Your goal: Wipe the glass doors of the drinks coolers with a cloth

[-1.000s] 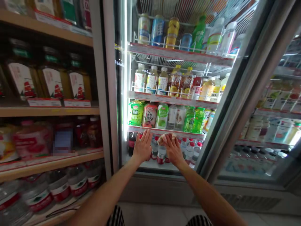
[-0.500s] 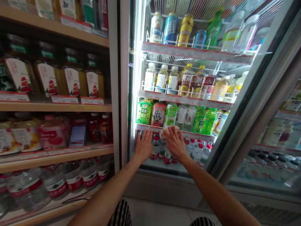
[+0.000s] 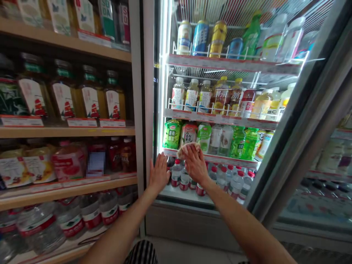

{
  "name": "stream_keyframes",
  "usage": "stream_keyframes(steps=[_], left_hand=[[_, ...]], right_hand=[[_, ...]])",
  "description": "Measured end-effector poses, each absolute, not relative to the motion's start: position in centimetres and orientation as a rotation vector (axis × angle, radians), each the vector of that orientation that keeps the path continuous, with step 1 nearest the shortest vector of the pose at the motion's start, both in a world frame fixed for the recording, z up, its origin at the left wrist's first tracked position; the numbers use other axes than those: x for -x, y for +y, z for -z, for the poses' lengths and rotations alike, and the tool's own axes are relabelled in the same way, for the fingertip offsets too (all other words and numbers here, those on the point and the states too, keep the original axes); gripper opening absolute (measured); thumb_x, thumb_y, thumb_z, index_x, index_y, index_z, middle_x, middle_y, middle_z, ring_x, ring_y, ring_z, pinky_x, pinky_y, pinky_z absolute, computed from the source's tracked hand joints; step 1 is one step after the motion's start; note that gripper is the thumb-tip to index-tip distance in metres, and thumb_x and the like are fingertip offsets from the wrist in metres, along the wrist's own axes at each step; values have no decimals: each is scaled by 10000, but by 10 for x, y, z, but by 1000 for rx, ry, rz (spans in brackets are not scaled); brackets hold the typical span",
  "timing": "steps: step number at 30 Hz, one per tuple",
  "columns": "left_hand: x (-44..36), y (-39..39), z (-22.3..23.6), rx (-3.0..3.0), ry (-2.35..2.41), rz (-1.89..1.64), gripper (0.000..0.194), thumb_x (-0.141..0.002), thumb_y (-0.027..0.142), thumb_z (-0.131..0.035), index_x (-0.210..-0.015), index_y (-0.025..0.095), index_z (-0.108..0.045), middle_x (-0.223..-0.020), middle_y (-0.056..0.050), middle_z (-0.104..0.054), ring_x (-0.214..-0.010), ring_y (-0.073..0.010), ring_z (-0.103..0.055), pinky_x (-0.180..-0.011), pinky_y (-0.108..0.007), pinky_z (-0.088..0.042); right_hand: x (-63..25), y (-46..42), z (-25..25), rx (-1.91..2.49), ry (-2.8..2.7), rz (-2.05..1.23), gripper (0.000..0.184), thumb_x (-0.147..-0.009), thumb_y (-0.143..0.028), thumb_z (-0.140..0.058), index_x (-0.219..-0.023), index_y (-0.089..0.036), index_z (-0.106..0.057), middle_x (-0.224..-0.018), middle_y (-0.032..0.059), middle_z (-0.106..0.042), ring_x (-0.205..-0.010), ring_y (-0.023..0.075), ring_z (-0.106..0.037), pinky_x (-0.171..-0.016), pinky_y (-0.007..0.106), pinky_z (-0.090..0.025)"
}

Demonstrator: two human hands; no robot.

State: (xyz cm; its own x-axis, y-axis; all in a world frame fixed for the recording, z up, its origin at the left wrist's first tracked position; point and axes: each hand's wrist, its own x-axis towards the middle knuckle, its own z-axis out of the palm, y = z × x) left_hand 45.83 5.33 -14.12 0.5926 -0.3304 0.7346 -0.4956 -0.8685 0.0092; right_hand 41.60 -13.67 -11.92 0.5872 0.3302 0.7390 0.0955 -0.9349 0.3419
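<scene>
My right hand (image 3: 195,165) presses a crumpled, pale cloth (image 3: 183,149) in front of the drinks cooler, level with its lower shelf edge (image 3: 220,159). Its fingers lie over the cloth. Flat and with fingers stretched upward, my left hand (image 3: 159,172) rests at the cooler's lower left side, near the upright frame (image 3: 148,139), holding nothing. Whether it touches the glass or the frame, I cannot tell. Behind the cloth stand a red-labelled tea bottle (image 3: 188,132) and a green-labelled bottle (image 3: 204,136). Red-capped water bottles (image 3: 176,172) show below my hands.
Left of the cooler, wooden shelves (image 3: 115,132) carry several bottles, with large water bottles (image 3: 38,223) at the bottom. A thick metal door frame (image 3: 299,110) slants along the right side. Cans (image 3: 200,38) and bottles fill the upper cooler shelves.
My right hand has slid left with the cloth, along the lower shelf edge. My left hand has also shifted left, towards the cooler's frame. The view has tilted slightly.
</scene>
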Motion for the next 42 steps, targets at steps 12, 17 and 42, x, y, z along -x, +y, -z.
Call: stream_keyframes(steps=[12, 17, 42], left_hand=[[-475, 97, 158, -2666, -572, -1157, 600, -783, 213, -428, -1352, 72, -302, -1470, -143, -192, -1354, -264, -209, -1083, -537, -170], [-476, 120, 160, -2712, -537, -1147, 566, -792, 217, -413, -1333, 69, -338, -1457, -148, -231, -1342, -265, -245, -1082, -538, -173], [-437, 34, 171, -2575, -893, -1110, 588, -790, 216, -429, -1352, 96, -308, -1448, -149, -256, -1348, -259, -229, -1079, -521, -199]], right_hand=[[-456, -87, 108, -2488, 673, -1249, 604, -830, -195, -432, -1402, -155, -245, -1459, 77, -288, -1350, 279, -185, -1109, 509, -120], [-459, -73, 146, -2445, 925, -1029, 643, -791, -178, -481, -1396, -160, -264, -1377, 105, -413, -1263, 238, -364, -1114, 439, -186], [-385, -189, 147, -2628, -58, -1449, 637, -811, -222, -457, -1408, -228, -236, -1489, 95, -201, -1370, 277, -137, -1075, 552, -112]])
